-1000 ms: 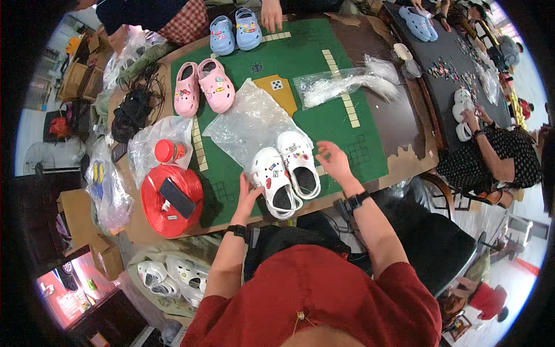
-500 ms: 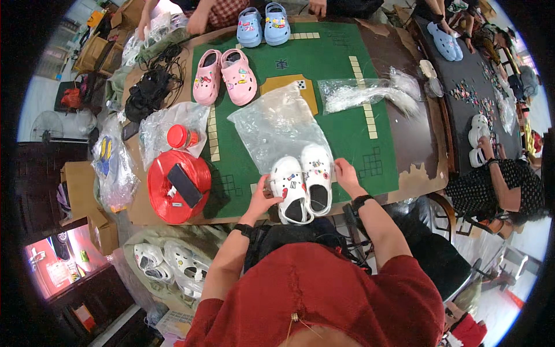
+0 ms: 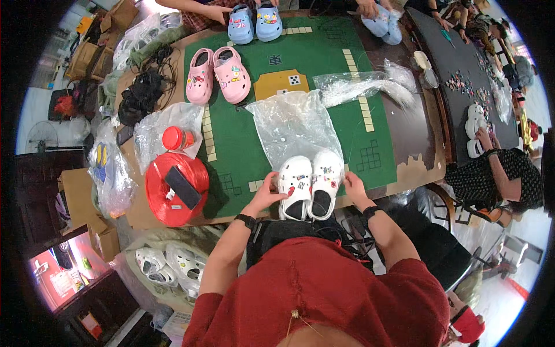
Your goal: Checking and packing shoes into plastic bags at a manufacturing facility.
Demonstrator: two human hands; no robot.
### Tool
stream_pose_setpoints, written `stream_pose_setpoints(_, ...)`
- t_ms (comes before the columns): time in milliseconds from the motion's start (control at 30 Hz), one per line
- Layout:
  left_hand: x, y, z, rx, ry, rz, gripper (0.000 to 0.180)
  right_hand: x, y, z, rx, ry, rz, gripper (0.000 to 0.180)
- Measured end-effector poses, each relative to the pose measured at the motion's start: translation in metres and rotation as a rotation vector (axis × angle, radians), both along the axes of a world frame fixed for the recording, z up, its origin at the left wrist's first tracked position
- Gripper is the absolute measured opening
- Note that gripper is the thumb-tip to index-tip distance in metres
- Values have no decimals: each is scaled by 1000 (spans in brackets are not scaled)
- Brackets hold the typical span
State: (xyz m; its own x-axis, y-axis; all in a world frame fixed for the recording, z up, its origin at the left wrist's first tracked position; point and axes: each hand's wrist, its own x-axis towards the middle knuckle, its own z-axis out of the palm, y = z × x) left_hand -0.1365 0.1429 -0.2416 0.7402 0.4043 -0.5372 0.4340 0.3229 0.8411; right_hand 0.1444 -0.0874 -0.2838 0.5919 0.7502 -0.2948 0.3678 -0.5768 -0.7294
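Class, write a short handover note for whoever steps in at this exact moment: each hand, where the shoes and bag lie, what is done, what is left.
Left hand: touching the left side of the white clog pair.
Right hand: on the pair's right side.
Clogs: side by side at the near edge of the green mat, decorated with charms.
Clear plastic bag: flat on the mat just beyond the clogs.
Done: pair set together.
Left: clogs are not in the bag.
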Motion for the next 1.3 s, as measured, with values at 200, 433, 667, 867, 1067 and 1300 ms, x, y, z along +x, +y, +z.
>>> stream_pose_setpoints(200,12,0,10,-175,-42,88,106,-17,4,-8,202,414,-68,33)
stream_pose_setpoints(433,40,17,72,14,-63,66,122,27,27,41,285,827,-395,34)
stream_pose_setpoints(667,73,34,87,-131,-253,249,81,38,90,111,537,409,-491,18)
stream_pose_setpoints(867,78,19,97,-276,-351,508,50,15,112,141,448,-177,-521,20)
stream_pose_setpoints(1067,74,10,90,-18,-295,393,49,45,107,158,365,369,-264,21)
stream_pose_setpoints(1300,71,6,108,-66,-203,661,37,32,99,180,537,268,-220,15)
